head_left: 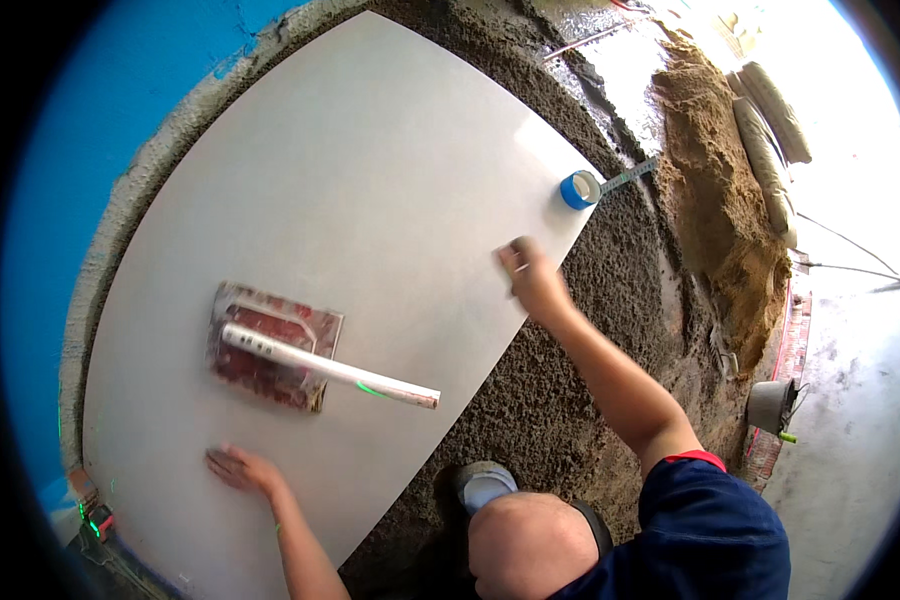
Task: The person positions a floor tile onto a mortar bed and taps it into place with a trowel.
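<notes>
A large pale tile (400, 160) lies before me. My left hand (242, 468) rests on its lower left part, fingers stretched out and holding nothing. Over the tile's right edge, my right hand (530, 280) is closed and smeared by motion; whatever it grips cannot be made out. Between the hands, a worn red float-like plate (270, 378) with a grey rim sits on the tile. A white pipe (330, 369) lies across it, its free end pointing right, with a green light streak on it. Near the tile's right corner stands a blue ring-shaped roll (570, 190).
Rough grey mortar (530, 400) borders the tile on the right, under my foot. Beyond lie a sand heap (715, 170), filled sacks (767, 150) and a grey bucket (770, 406). A blue wall (80, 200) rises left; a small red-black device (100, 520) shows green light below it.
</notes>
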`<state>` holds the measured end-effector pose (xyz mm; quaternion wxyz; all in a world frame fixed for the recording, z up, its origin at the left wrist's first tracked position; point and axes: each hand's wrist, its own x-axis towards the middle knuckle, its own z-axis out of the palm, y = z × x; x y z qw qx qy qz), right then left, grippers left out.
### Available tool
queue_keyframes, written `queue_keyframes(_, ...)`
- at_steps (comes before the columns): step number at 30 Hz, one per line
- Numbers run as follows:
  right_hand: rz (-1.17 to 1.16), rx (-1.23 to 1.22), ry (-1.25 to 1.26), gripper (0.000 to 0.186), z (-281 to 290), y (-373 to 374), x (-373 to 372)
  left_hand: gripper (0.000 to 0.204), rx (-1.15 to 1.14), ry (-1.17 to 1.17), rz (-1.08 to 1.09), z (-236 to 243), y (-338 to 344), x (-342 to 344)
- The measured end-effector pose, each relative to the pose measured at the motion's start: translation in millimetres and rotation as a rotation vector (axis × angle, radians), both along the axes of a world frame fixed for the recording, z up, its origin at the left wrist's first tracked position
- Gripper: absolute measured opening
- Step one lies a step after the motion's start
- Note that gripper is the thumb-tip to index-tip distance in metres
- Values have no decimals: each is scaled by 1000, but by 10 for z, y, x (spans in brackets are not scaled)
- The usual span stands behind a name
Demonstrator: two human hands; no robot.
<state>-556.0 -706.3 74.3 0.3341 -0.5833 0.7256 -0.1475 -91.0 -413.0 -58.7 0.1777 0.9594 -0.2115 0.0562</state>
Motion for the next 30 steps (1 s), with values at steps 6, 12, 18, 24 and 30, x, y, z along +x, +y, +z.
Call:
queue_keyframes(6, -332, -82, 453, 62, -303, -926, -1000, 70, -279, 157, -50, 224, -1147, -322)
queue_keyframes(12, -257, -215, 442, 52, -766, -1652, -609, 67, -85, 70, -253, 362, -1402, -335)
queue_keyframes(18, 10, -447, 425, 53, -953, -2880, 836, 65, 65, 67, -476, 403, -1660, -190)
queue_keyframes(24, 59, -445, 405, 47, -946, -3876, 2101, 73, 34, 129, -437, 480, -1736, -171)
queue_keyframes(30, 62, -586, 348, 60, -979, -4060, 2412, 74, 41, 162, -433, 527, -1759, -152)
